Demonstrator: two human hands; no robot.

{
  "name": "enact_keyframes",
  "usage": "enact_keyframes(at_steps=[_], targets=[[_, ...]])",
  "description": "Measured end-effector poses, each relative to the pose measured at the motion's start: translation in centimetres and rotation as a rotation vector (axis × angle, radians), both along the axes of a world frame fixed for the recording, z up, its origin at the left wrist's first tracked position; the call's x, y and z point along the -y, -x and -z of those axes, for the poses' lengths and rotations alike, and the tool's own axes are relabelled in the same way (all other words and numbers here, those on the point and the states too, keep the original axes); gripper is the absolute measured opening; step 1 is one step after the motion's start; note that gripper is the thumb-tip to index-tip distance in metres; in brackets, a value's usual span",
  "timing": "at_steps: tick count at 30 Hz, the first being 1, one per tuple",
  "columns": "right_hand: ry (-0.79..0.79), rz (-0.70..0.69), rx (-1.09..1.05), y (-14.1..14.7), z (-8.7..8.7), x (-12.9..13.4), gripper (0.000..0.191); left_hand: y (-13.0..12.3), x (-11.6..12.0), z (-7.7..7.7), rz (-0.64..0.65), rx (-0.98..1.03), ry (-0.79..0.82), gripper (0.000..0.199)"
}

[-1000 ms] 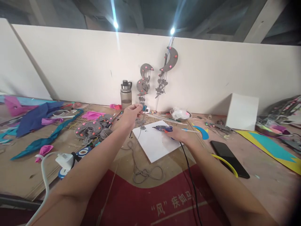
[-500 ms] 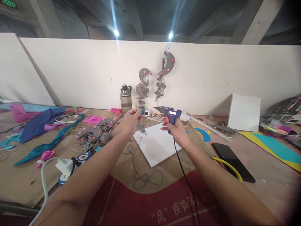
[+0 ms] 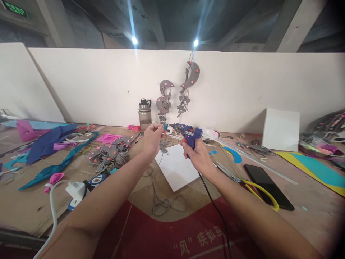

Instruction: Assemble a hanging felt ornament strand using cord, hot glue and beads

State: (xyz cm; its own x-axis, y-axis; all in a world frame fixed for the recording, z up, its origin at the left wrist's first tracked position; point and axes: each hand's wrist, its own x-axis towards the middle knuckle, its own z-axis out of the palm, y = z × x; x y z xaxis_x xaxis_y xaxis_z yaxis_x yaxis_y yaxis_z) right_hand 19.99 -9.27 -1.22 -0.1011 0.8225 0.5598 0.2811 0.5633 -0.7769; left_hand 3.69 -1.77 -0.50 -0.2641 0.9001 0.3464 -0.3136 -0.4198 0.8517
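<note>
My left hand (image 3: 154, 138) pinches a small blue piece (image 3: 165, 127), from which a thin grey cord hangs. In my right hand (image 3: 195, 153) is a dark blue glue gun (image 3: 191, 136), its nozzle pointing left and nearly at the blue piece. Its black cable runs down past my right forearm. Below both hands a white board (image 3: 179, 172) lies on the cardboard, with a small grey piece near its upper left corner. Loops of grey cord (image 3: 169, 204) lie in front of the board.
Yellow-handled scissors (image 3: 249, 183) and a black phone (image 3: 269, 187) lie at the right. A bottle (image 3: 145, 117) stands behind my left hand. Grey felt pieces (image 3: 110, 154), blue fabric (image 3: 47, 142) and a white plug (image 3: 76, 190) are on the left. Grey crescents (image 3: 192, 74) hang on the wall.
The glue gun in my right hand has moved left, bringing its nozzle close to the blue piece. More of the scissors shows beside my right forearm. The view has shifted slightly.
</note>
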Motion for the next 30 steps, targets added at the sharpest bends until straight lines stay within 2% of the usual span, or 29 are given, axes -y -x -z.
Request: enact_keyframes(at_steps=[8, 30], targets=[[0.034, 0.076, 0.044, 0.1, -0.2, 0.2, 0.016, -1.1, 0.7, -0.1, 0.008, -0.005, -0.022, 0.014], [0.045, 0.056, 0.042, 0.2, 0.6, 0.0, 0.014, -0.8, 1.2, 0.0, 0.006, -0.050, -0.006, 0.010]])
